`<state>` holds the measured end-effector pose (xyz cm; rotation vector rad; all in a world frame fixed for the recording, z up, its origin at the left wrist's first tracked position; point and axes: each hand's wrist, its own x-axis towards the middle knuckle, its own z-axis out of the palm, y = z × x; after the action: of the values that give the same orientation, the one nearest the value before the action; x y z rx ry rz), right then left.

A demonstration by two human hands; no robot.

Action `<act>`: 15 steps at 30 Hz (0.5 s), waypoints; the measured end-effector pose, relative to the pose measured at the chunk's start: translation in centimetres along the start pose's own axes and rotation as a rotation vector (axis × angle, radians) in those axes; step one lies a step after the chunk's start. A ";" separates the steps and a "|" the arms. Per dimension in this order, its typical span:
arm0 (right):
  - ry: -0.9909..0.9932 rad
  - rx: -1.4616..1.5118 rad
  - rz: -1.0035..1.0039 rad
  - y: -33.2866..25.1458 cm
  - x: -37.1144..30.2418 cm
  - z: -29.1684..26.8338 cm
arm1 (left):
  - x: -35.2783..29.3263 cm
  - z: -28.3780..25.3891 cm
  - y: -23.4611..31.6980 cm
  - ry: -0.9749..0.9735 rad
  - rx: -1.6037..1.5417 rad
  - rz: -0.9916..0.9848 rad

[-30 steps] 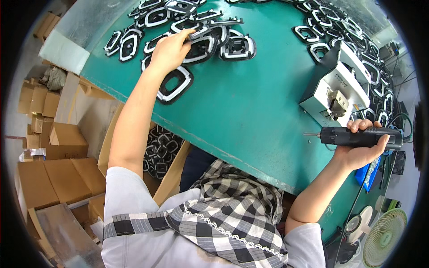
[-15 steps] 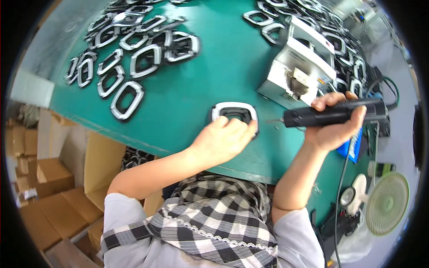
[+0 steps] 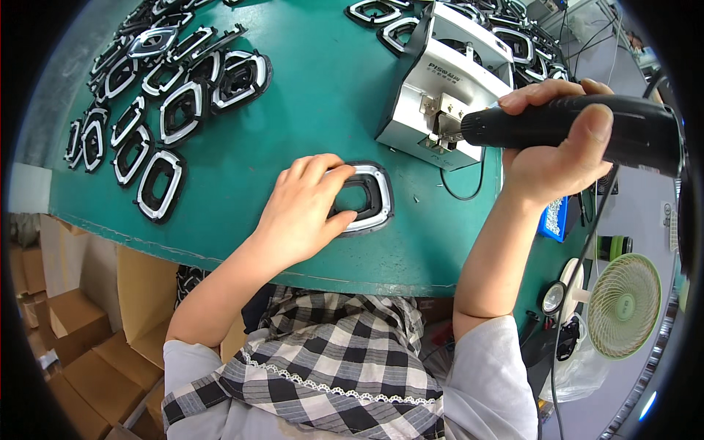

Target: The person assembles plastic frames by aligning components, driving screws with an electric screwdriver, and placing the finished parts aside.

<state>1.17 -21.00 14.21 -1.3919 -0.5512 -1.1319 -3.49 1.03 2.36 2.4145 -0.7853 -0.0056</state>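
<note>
Cardboard boxes stand left of the green table — fan right.

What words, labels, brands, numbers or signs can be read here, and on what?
White boxy machine: dark lettering on its front, a larger row above a smaller one; I won't copy the wording.
Black power tool in the right hand: pale marks, too small to read.
Green fan: a mark on its hub, too small to read.

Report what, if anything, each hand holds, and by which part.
The right hand holds a black screwdriver around its handle. The left hand covers a frame's left side; whether it grips cannot be told.
</note>
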 end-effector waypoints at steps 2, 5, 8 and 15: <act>-0.026 -0.003 0.010 0.1 -0.2 0.2 | 0.4 0.5 0.0 0.000 -0.043 0.018; -0.027 0.015 0.059 0.1 -0.3 0.4 | 0.7 1.2 -0.2 0.004 -0.121 0.049; -0.096 -0.023 0.086 0.1 -0.1 0.3 | 0.6 1.4 -0.1 0.079 -0.192 0.031; -0.074 0.040 0.145 -0.4 -1.1 -0.2 | 0.3 1.2 0.2 0.138 0.111 -0.002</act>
<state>0.29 -20.81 13.37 -1.4203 -0.5142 -0.9520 -3.56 0.11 1.57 2.4883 -0.7379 0.2064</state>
